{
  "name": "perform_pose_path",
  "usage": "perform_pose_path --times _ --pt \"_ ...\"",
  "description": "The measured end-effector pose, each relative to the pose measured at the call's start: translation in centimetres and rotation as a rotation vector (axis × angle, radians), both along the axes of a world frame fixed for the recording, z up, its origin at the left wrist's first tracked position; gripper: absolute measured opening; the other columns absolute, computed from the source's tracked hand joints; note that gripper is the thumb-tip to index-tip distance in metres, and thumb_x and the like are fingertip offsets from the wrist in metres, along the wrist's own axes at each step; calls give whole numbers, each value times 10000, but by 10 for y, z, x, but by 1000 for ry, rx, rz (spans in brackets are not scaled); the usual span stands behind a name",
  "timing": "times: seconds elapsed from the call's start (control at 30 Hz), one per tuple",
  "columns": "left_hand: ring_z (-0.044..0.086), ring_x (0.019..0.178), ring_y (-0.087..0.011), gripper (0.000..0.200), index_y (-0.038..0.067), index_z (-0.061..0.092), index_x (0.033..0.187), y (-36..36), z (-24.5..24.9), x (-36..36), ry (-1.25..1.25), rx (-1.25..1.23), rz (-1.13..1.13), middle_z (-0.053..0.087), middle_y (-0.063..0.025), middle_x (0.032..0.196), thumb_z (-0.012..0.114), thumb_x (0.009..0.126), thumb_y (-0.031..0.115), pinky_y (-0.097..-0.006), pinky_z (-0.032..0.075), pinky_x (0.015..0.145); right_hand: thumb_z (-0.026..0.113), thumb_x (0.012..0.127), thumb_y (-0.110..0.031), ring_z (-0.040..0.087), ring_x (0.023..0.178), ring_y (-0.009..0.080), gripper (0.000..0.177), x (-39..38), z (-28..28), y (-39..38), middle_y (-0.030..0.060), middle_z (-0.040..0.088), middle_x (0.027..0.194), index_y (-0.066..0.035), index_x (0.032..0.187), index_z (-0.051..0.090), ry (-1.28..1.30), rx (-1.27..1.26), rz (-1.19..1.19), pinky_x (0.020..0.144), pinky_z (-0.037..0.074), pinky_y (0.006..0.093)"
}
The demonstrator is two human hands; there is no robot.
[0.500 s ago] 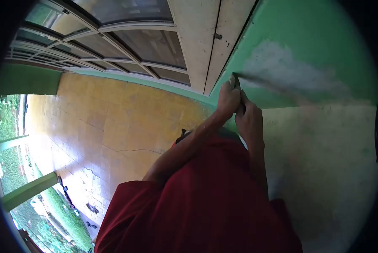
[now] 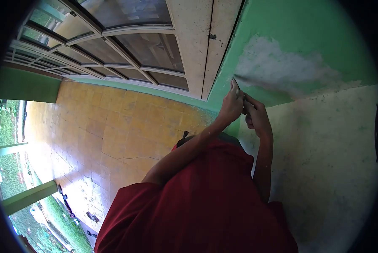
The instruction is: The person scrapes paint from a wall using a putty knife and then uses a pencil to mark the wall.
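My left hand [image 2: 232, 103] and my right hand [image 2: 257, 114] are close together in front of the green wall [image 2: 273, 21]. Both are wrapped round a thin dark tool [image 2: 237, 84], most of it hidden by the fingers. An outstretched finger of my left hand lies along the tool near its tip. The tip meets the wall at the left end of a bare whitish patch [image 2: 277, 63], where the green paint is gone. My right hand grips the tool's rear part.
A paned window frame [image 2: 140, 66] stands at the upper left beside a pale wooden post [image 2: 193, 50]. Below spreads a yellow tiled floor [image 2: 113, 122]. The lower wall [image 2: 319, 156] at right is pale and stained. Green pillars [image 2: 31, 197] and grass lie far left.
The tool's tip has moved slightly down. My right hand has shifted a little right and down, and its forearm now stands farther from my body. The view has tilted slightly.
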State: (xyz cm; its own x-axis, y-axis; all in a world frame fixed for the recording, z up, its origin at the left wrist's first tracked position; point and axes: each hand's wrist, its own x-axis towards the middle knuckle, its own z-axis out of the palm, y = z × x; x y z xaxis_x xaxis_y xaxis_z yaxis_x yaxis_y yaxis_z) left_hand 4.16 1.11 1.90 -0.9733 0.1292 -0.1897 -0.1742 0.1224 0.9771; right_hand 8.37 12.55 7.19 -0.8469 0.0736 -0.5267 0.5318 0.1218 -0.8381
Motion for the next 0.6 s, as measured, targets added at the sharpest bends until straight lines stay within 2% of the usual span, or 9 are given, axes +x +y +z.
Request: perform_pose_path --times 0.07,0.1,0.13,0.2,0.23,0.3,0.4,0.53,0.6 --pt "630 819 -264 354 -96 532 1098 -2 -26 -3 -20 -1 52 608 -201 812 440 1007 234 -430 455 759 516 979 -224 329 446 15 407 5 -5 -1 -36 486 698 -168 1382 540 -47 -104 8 376 226 206" --pt "647 877 -335 412 -93 509 1219 -11 -28 -8 -79 -42 -14 634 -240 857 419 1020 256 -430 461 779 516 979 -224 329 446 15 407 7 -8 1 -36 486 698 -168 1382 540 -48 -102 11 376 226 206" --pt "647 877 -335 412 -93 509 1219 -13 -30 -9 -82 -40 -7 634 -240 857 419 1020 256 -430 461 779 519 977 -220 343 445 21 413 10 -12 3 -28 495 700 -155 1385 534 -46 -188 -4 377 242 206" --pt "621 1014 -423 464 -84 421 1362 -18 -30 -8 30 -165 1 605 -328 1131 419 1017 227 -434 460 857 522 975 -216 358 444 27 419 9 -26 3 -20 505 702 -142 1387 528 -53 -277 -14 378 257 207" --pt "621 1014 -423 464 -84 421 1362 -19 -29 -7 23 -165 6 605 -328 1131 419 1017 227 -434 460 857 525 976 -217 365 443 27 421 8 -36 2 -20 507 702 -133 1389 524 -22 -309 -54 374 263 205" --pt "455 1251 -475 551 -130 262 1430 -17 -27 -7 180 -154 -102 273 -365 1467 431 984 145 -450 423 997 527 976 -218 373 442 26 424 7 -50 2 -20 508 701 -125 1390 521 1 -338 -92 371 270 203" --pt "482 1236 -466 540 -90 248 1456 -9 -40 -8 269 -149 -100 181 -327 1528 412 998 144 -444 434 982 516 987 -222 374 432 26 420 2 -64 6 -26 501 679 -117 1394 516 19 -428 -139 361 273 206" --pt "477 1245 -463 549 -82 223 1468 -2 -41 -7 307 -169 -83 202 -324 1526 406 996 131 -444 441 972 517 1002 -259 352 413 27 418 -4 -70 8 -38 474 638 -126 1399 514 37 -335 -72 351 255 205" --pt "295 1374 -461 545 -113 244 1448 3 -33 -6 231 -51 -40 204 -330 1521 421 960 53 -432 386 1064 517 1006 -268 343 408 26 419 -6 -68 11 -42 465 627 -130 1401 513 28 -312 -75 349 249 203"
